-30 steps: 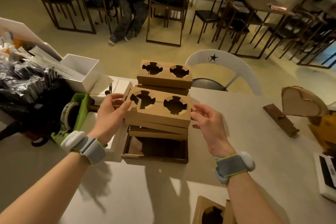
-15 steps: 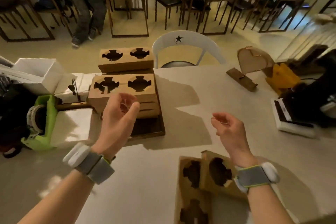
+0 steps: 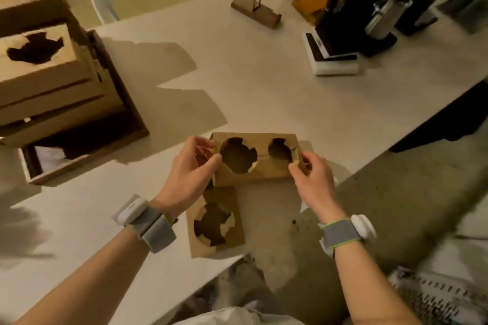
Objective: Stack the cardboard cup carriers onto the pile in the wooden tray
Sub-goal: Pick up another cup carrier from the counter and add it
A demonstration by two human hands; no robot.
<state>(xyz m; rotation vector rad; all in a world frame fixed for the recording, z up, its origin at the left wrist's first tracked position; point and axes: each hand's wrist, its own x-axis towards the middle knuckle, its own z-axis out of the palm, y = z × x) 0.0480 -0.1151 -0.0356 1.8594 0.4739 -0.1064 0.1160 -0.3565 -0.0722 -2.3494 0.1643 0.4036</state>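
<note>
Cup carrier (image 3: 260, 163) pinched at both short ends: left hand (image 3: 188, 169), right hand (image 3: 310, 179). Judged light, thin card, crushable; end-wall grip advised, cutouts avoided. Pile (image 3: 47, 79) in wooden tray (image 3: 132, 113) well apart.

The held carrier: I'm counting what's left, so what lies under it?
Under the held carrier, a second carrier lies flat on the table; one cup hole shows, its far end is covered.

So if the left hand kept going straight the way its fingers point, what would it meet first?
The left hand points rightward; it already touches the brown two-hole cardboard cup carrier, which the right hand holds opposite.
</note>
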